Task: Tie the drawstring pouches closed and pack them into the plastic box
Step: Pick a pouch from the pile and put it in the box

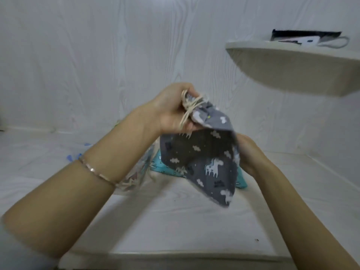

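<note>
White wood-grain walls (pixel 97 55), white table (pixel 175 221), rounded corner shelf (pixel 292 71), dim light

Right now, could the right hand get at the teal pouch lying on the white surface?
Probably not straight away. The right hand grips the side of the grey pouch, which hangs over the teal pouch. The teal pouch lies close below, so after letting go it looks an easy reach.

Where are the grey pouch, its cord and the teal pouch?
grey pouch (pixel 206 164): head view, middle of its printed side.
cord (pixel 187 112): head view, strands by the gathered top.
teal pouch (pixel 162 166): head view, corner showing at left.
</note>
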Demonstrator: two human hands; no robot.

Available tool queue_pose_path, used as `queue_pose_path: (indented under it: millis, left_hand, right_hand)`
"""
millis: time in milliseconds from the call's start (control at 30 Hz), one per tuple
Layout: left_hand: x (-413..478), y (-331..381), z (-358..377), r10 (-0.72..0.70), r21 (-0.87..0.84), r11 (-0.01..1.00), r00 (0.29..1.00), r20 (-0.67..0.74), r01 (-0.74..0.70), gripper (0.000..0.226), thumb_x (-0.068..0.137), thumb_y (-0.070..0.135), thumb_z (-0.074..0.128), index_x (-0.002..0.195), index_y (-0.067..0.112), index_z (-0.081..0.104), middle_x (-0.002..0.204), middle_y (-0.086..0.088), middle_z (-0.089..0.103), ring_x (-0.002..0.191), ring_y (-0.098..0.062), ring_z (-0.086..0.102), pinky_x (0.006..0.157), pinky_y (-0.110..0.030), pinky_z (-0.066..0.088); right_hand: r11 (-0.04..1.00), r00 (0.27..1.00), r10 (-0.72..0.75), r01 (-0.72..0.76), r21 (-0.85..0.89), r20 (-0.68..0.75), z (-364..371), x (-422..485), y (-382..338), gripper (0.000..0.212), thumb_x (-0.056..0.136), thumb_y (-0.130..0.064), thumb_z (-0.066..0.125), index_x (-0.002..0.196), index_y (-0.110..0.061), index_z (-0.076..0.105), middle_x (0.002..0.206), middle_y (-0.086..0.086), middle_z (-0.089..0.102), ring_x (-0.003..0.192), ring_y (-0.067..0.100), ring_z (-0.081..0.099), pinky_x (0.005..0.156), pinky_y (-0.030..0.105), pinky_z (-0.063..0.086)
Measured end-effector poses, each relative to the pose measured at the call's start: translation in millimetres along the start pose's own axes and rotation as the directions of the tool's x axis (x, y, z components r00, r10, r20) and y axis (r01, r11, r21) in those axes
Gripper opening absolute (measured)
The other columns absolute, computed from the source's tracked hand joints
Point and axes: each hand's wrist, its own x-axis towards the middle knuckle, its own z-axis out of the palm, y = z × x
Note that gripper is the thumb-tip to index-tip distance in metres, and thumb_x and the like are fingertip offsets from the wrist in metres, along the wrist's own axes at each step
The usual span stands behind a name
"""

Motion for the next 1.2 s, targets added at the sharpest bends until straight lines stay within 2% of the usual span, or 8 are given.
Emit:
queue_pose_path:
  millis: [100, 167, 300, 467, 633, 833, 1033, 1200]
  left_hand:
    - [8, 32, 22, 0.066, 0.017, 0.998, 0.991, 0.117, -0.069, 0.039, 0.065, 0.011, 0.039, 0.103, 0.007, 0.046, 0.124, -0.018, 0.044, 0.115, -0.032, 0.047, 0.090, -0.046, 0.050]
    - [11, 46, 33, 0.083, 0.031, 0.996, 0.984, 0.159, -0.089, 0.030, 0.065, 0.010, 0.040, 0.092, 0.004, 0.051, 0.121, -0.018, 0.044, 0.113, -0.030, 0.047, 0.098, -0.042, 0.045]
    - [4, 56, 28, 0.094, 0.034, 0.994, 0.986, 0.141, -0.100, 0.022, 0.065, 0.009, 0.040, 0.084, 0.004, 0.051, 0.125, -0.015, 0.038, 0.116, -0.029, 0.042, 0.105, -0.042, 0.038]
    - [-43, 61, -19, 0.180, 0.019, 0.984, 0.983, -0.045, -0.180, 0.041, 0.071, 0.012, 0.038, 0.108, 0.006, 0.054, 0.111, -0.018, 0.057, 0.094, -0.030, 0.059, 0.078, -0.041, 0.056]
    - [-107, 61, -75, 0.202, 0.191, 0.972, 0.900, -0.387, -0.136, 0.026, 0.070, 0.011, 0.042, 0.089, 0.010, 0.059, 0.093, -0.013, 0.062, 0.082, -0.025, 0.061, 0.078, -0.038, 0.056]
    - [-130, 35, -143, 0.226, 0.484, 0.858, 0.720, -0.656, 0.171, 0.009, 0.083, 0.010, 0.051, 0.086, 0.012, 0.059, 0.084, -0.017, 0.053, 0.074, -0.026, 0.052, 0.070, -0.035, 0.048]
    - [-137, 23, -156, 0.455, 0.756, 0.358, 0.605, -0.654, 0.548, 0.070, 0.074, 0.046, 0.065, 0.128, 0.009, 0.038, 0.108, -0.005, 0.062, 0.096, -0.022, 0.060, 0.080, -0.032, 0.049]
    - [-126, 37, -150, 0.753, 0.804, -0.370, 0.657, -0.034, 0.465, 0.042, 0.083, 0.026, 0.053, 0.124, 0.034, 0.052, 0.128, 0.007, 0.044, 0.119, -0.017, 0.037, 0.095, -0.032, 0.032]
  right_hand:
    - [0.948, 0.950, 0.297, -0.305, 0.093, 0.095, -5, 15, 20, 0.039, 0.104, -0.010, 0.034, 0.079, -0.010, 0.064, 0.062, 0.003, 0.071, 0.069, 0.023, 0.063, 0.052, 0.023, 0.056]
    - [0.810, 0.820, 0.507, -0.559, 0.177, 0.266, -2, 29, 37, 0.052, 0.104, -0.031, 0.030, 0.099, 0.001, 0.071, 0.099, 0.022, 0.073, 0.081, 0.037, 0.071, 0.063, 0.043, 0.061]
    - [0.641, 0.690, 0.485, -0.698, 0.318, 0.538, 21, 50, 46, 0.058, 0.097, -0.037, 0.032, 0.125, 0.005, 0.059, 0.128, 0.029, 0.058, 0.084, 0.038, 0.069, 0.056, 0.031, 0.057]
    - [0.796, 0.825, 0.302, -0.494, 0.350, 0.477, 62, 87, 16, 0.031, 0.102, -0.020, 0.037, 0.099, -0.007, 0.065, 0.095, 0.013, 0.072, 0.063, 0.017, 0.067, 0.040, 0.019, 0.046]
    - [0.993, 0.891, 0.121, -0.106, -0.060, 0.437, 119, 151, -24, 0.019, 0.093, -0.026, 0.061, 0.108, -0.013, 0.063, 0.097, 0.008, 0.073, 0.079, 0.020, 0.072, 0.066, 0.031, 0.059]
    - [0.744, 0.845, 0.149, 0.246, -0.621, 0.513, 186, 208, -46, 0.054, 0.079, -0.032, 0.078, 0.127, -0.027, 0.053, 0.119, 0.000, 0.063, 0.103, 0.023, 0.065, 0.090, 0.038, 0.054]
    - [0.285, 0.777, 0.196, 0.538, -0.793, 0.598, 230, 218, -28, 0.061, 0.075, -0.034, 0.078, 0.129, -0.027, 0.052, 0.125, -0.002, 0.058, 0.107, 0.023, 0.058, 0.096, 0.042, 0.048]
    - [0.105, 0.754, 0.120, 0.638, -0.763, 0.646, 238, 202, -18, 0.053, 0.080, -0.035, 0.071, 0.128, -0.023, 0.051, 0.120, 0.004, 0.062, 0.105, 0.026, 0.059, 0.090, 0.039, 0.047]
